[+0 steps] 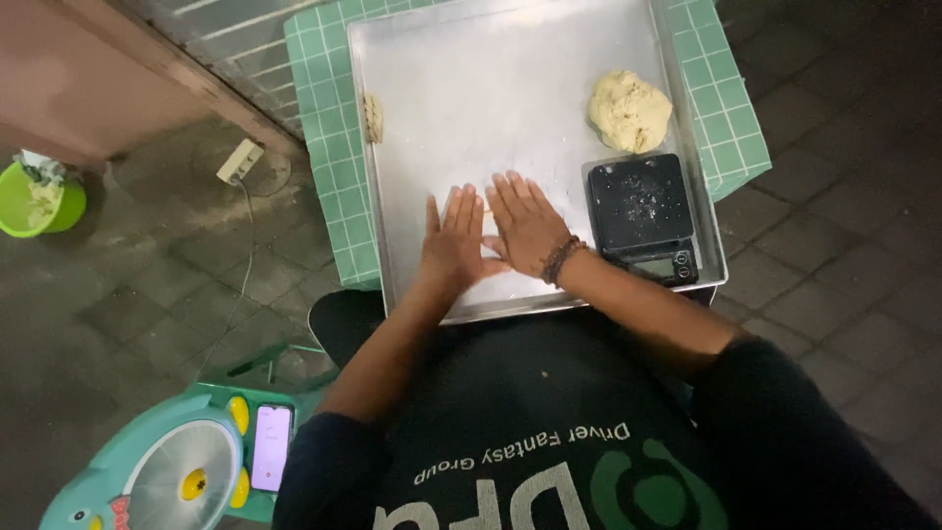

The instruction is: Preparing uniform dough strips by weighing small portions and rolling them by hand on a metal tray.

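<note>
Both the left hand [453, 243] and right hand [528, 224] press flat, fingers spread open, rolling a small dough piece [486, 209] on the floured steel tray [491, 88]; judged next: steady, even pressure.

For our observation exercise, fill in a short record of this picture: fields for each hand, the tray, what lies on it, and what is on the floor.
left hand: flat on the tray, fingers spread, beside the right hand
right hand: flat on the tray, beaded band at the wrist
tray: metal, floured, on a green checked cloth
dough: large lump at the far right of the tray
dough piece: small, at the tray's left edge
scale: black, near right corner of the tray
floor: green bucket, phone on a teal toy
</note>
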